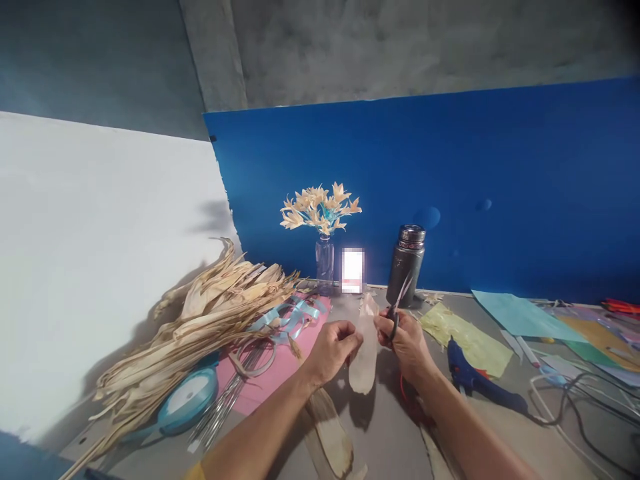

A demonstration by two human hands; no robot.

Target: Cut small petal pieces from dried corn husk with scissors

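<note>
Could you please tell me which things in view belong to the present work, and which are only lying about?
Belong, judging by the hands:
- pale strip, apparently held by the left hand
- scissors, in the right hand
- husk pile, probably, as similar material

Apparently just lying or standing about, untouched:
- dark flask
- glue gun
- light blue sheet

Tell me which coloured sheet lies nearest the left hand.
The pink sheet, just left of the left hand; the yellow sheet, pale blue sheet and orange sheet lie right of the right hand.
</note>
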